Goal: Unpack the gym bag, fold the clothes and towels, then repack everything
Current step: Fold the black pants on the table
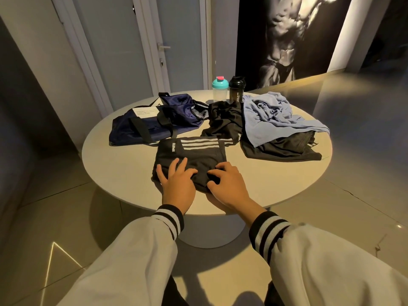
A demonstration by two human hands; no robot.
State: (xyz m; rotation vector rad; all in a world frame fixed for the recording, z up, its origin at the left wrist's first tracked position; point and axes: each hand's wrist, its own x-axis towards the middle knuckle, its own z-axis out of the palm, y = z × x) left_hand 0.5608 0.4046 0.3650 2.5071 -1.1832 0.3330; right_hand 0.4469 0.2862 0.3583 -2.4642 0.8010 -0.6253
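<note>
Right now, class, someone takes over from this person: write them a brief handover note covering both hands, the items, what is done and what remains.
Hands: left hand presses flat on the black white-striped sports garment; right hand curls its fingers on it, seemingly pinching a fold.
Things: navy fabric gym bag lies open on the round white table. Out of it: crumpled black garment, light blue towel over a second black garment, teal-lidded clear shaker, black shaker.
Done: bag looks unpacked; striped garment mid-fold.
Left: fold the rest, repack everything.
</note>
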